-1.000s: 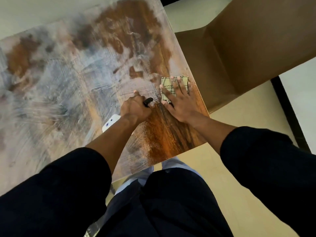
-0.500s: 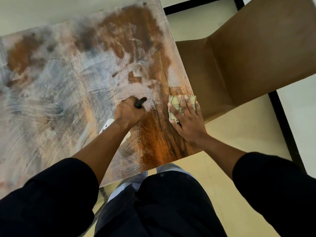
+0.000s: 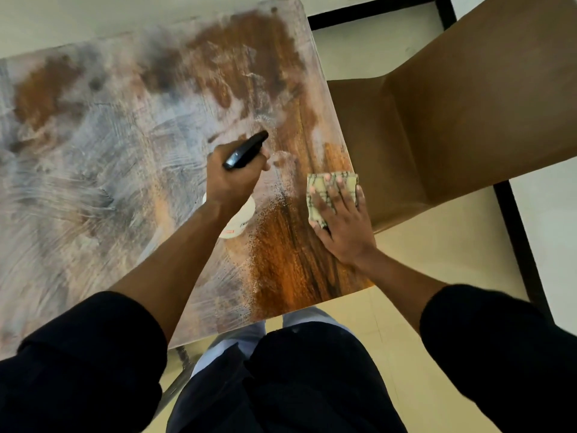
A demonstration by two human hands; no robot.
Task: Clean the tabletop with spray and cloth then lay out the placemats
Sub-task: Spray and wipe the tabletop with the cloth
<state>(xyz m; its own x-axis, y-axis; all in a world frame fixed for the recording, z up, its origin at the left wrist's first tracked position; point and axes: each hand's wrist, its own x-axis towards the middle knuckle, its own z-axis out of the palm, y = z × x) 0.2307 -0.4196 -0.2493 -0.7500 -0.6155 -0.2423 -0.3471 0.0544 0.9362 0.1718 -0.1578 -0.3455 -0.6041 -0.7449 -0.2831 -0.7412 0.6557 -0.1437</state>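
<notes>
A wooden tabletop (image 3: 93, 182) fills the left and middle of the head view, smeared with whitish streaks; its near right corner shows wet dark brown wood. My left hand (image 3: 231, 179) grips a white spray bottle (image 3: 240, 218) by its black trigger head (image 3: 246, 150), nozzle pointing up and right over the table. My right hand (image 3: 342, 220) lies flat, fingers spread, pressing a folded yellowish checked cloth (image 3: 315, 190) onto the table close to its right edge. No placemats are in view.
A brown chair (image 3: 452, 120) stands tight against the table's right edge. Cream floor tiles with a black strip (image 3: 515, 245) lie to the right. My dark trousers and sleeves fill the bottom of the view.
The spray bottle has swung so that more of the black trigger head shows above my left hand. My right hand keeps the cloth pressed near the right edge, shifted slightly toward me along it.
</notes>
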